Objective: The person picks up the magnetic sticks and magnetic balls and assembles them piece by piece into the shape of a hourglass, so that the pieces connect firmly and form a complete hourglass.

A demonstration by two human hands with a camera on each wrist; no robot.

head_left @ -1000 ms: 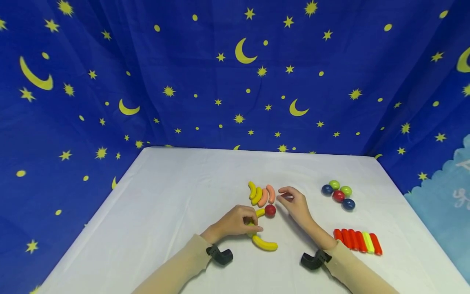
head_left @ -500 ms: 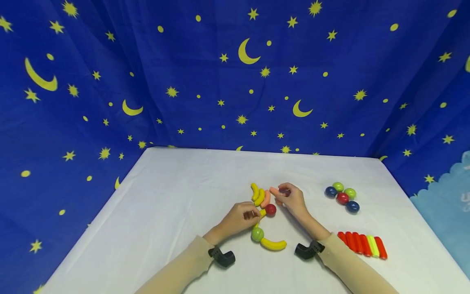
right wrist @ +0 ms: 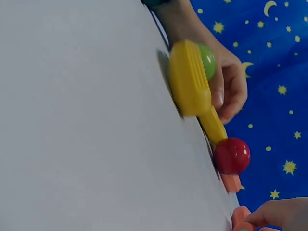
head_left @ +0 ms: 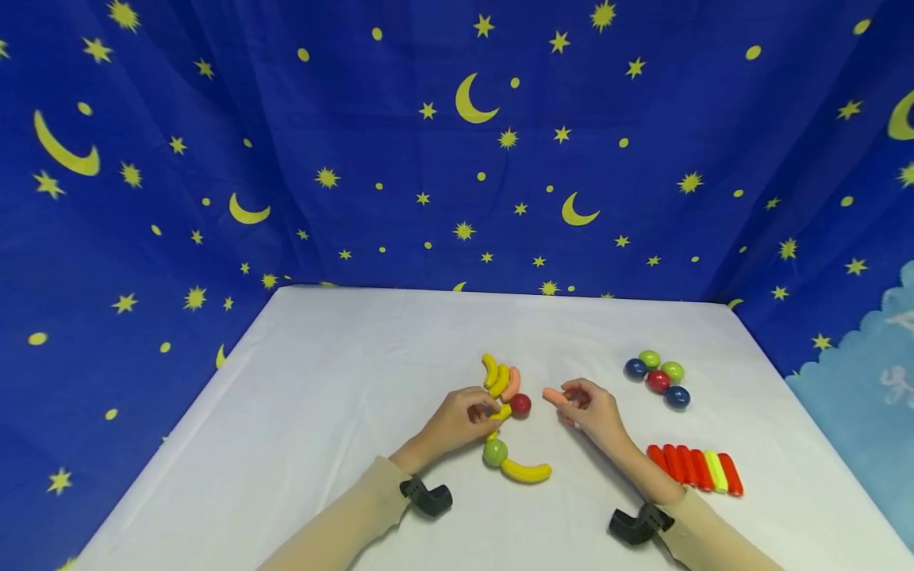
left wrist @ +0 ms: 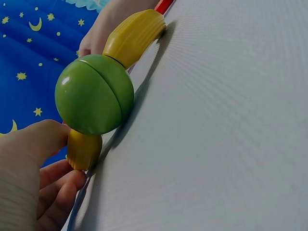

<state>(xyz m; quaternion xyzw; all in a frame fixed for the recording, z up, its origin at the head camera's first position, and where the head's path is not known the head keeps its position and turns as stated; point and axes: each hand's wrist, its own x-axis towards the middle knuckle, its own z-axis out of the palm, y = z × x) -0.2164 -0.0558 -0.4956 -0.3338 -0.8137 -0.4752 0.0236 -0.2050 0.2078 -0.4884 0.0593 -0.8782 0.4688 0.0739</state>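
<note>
In the head view my left hand pinches a curved yellow stick between thumb and fingers. That stick joins a red ball to a green ball, and another curved yellow stick extends from the green ball. The left wrist view shows the green ball close up, with a groove round it. Off to the right, my right hand holds a pink stick by the fingertips, apart from the chain. In the right wrist view only part of this hand appears.
Behind the red ball lie another pink stick and two curved yellow sticks. Green, blue and red balls cluster at right. Nearer, a row of red sticks includes one yellow-green stick. A starry blue curtain backs the white table.
My right hand has picked up the outer pink stick and drawn it right and nearer. My left hand has shifted from the green ball to the yellow stick by the red ball.
</note>
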